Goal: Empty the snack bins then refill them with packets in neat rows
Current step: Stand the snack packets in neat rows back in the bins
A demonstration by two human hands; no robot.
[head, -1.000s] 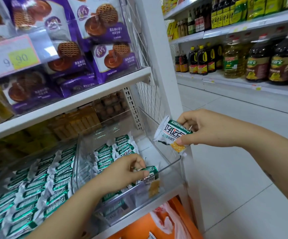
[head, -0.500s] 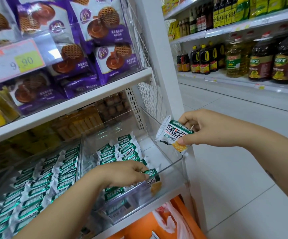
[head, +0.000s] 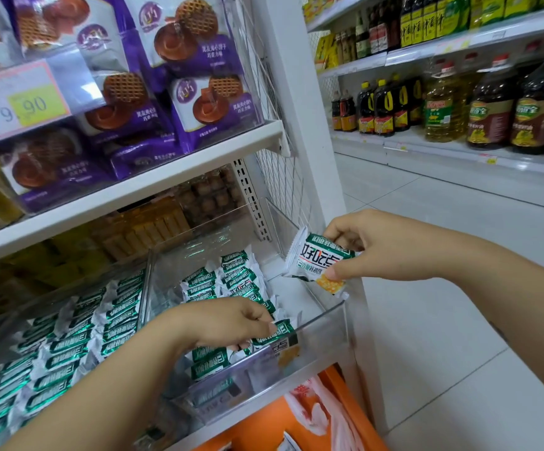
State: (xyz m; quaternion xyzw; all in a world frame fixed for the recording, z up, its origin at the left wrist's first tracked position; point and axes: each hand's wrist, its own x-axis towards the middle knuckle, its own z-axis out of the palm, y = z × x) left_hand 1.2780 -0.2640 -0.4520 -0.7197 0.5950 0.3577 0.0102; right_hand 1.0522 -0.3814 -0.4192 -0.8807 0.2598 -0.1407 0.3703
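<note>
A clear plastic snack bin (head: 322, 323) sits on the lower shelf, partly filled with green-and-white packets in rows (head: 231, 281). My left hand (head: 228, 320) reaches into its front and pinches one green packet (head: 280, 333) near the front wall. My right hand (head: 374, 245) hovers over the bin's right rim and pinches another green-and-white packet (head: 316, 265) by its edge. A second clear bin (head: 68, 336) to the left holds several neat rows of the same packets.
The upper shelf carries purple waffle biscuit bags (head: 192, 76) and a price tag (head: 20, 102). Oil bottles (head: 459, 109) line the shelves across the aisle. An orange box with plastic bags (head: 313, 415) lies below the bin. White tiled floor (head: 459, 353) spreads to the right.
My left hand has pushed its packet slightly down and forward against the bin's front wall. My right hand holds its packet in almost the same place above the rim.
</note>
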